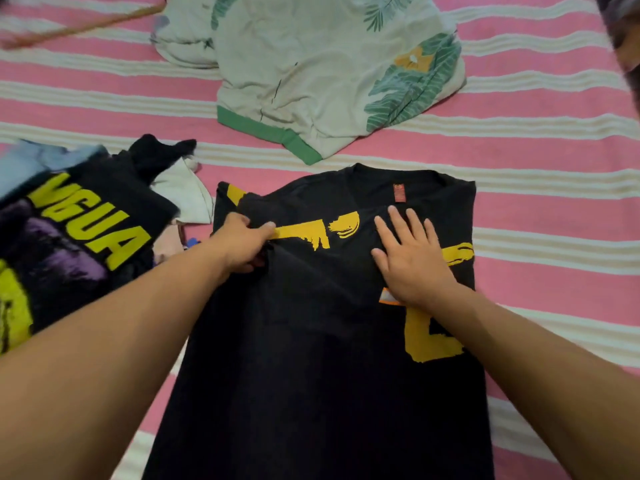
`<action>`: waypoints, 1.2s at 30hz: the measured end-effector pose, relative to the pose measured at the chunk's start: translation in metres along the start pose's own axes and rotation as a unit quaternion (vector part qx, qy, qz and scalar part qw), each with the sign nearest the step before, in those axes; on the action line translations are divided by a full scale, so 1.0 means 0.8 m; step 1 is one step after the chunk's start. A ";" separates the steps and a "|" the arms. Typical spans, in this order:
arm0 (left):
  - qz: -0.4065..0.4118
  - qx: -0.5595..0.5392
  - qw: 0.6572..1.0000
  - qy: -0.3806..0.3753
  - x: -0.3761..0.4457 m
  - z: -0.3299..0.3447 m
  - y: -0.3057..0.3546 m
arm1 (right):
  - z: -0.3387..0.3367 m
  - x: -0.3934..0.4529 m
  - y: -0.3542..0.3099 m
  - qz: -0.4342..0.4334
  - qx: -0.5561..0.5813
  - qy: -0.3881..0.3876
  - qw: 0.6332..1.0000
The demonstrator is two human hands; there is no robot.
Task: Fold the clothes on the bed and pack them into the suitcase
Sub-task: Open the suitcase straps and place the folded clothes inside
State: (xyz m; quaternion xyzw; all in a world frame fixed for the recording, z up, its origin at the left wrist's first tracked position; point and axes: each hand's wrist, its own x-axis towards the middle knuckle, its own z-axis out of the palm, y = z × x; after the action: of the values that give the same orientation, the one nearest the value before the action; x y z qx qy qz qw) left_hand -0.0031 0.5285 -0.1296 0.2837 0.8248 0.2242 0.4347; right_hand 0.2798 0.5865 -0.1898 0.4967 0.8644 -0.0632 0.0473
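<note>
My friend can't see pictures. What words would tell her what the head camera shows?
Two hands fold a black T-shirt with yellow print on a pink striped bed: the left hand grips a fold of cloth, the right hand presses flat. A cream leaf-print shirt lies beyond, and a pile of clothes sits at the left.

Bedsheet (pixel 554 133) beneath my arms: pink with cream stripes. T-shirt (pixel 311 375) at centre of the sheet: black, printed with yellow brush-stroke marks and a yellow block letter; red neck label (pixel 399 192). Left of this T-shirt, a pile (pixel 69 237): black cloth with yellow-green lettering and purple print. Beyond the T-shirt, a garment (pixel 311 81): cream, green leaf pattern, green hem band.
</note>
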 end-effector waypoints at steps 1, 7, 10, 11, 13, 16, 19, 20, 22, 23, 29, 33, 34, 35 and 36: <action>-0.010 -0.030 0.999 -0.019 -0.007 0.000 -0.011 | -0.012 -0.012 -0.019 -0.008 0.036 0.041 0.998; 0.040 -0.114 0.992 -0.028 -0.016 0.007 -0.030 | -0.011 -0.106 -0.152 -0.187 0.051 0.021 0.981; 0.027 -0.149 0.988 -0.033 -0.018 0.011 -0.025 | 0.000 -0.097 -0.175 -0.106 0.020 0.039 0.993; 0.024 -0.166 0.985 -0.029 -0.021 0.010 -0.024 | 0.000 -0.095 -0.179 -0.107 0.024 0.065 0.992; 0.025 -0.173 0.984 -0.021 -0.024 0.007 -0.025 | -0.004 -0.100 -0.184 -0.114 0.075 0.128 0.982; 0.019 -0.138 0.990 -0.013 -0.024 -0.002 -0.036 | -0.018 -0.122 -0.190 -0.113 0.137 0.137 0.975; 0.008 -0.127 0.991 -0.032 -0.021 -0.007 -0.044 | -0.016 -0.141 -0.191 -0.079 0.107 -0.012 0.991; 0.007 -0.129 0.991 -0.044 -0.019 -0.006 -0.045 | -0.014 -0.143 -0.194 -0.074 0.087 -0.054 0.992; 0.015 -0.137 0.989 -0.058 -0.014 -0.004 -0.047 | -0.009 -0.139 -0.206 -0.067 0.042 -0.081 0.994; 0.020 -0.141 0.988 -0.058 -0.013 -0.003 -0.048 | -0.009 -0.134 -0.213 -0.062 0.023 -0.075 0.995; 0.100 -0.160 0.981 -0.046 -0.064 0.002 0.005 | -0.042 -0.118 -0.222 0.057 0.184 0.051 0.980; 0.246 -0.165 0.948 -0.119 -0.093 0.037 0.096 | -0.073 -0.146 -0.156 0.318 0.508 0.179 0.780; 0.281 -0.093 0.947 -0.123 -0.090 0.052 0.113 | -0.073 -0.155 -0.132 0.359 0.542 0.188 0.736; 0.309 0.002 0.943 -0.119 -0.084 0.070 0.125 | -0.072 -0.161 -0.107 0.396 0.578 0.184 0.689; 0.324 0.111 0.933 -0.110 -0.072 0.088 0.130 | -0.068 -0.166 -0.084 0.427 0.617 0.168 0.640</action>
State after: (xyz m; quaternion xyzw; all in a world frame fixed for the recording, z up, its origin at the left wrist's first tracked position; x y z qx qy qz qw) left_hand 0.1114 0.5756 -0.0681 0.6050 0.6546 0.2277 0.3919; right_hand 0.2870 0.4485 -0.1126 0.7266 0.3099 -0.4697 -0.3942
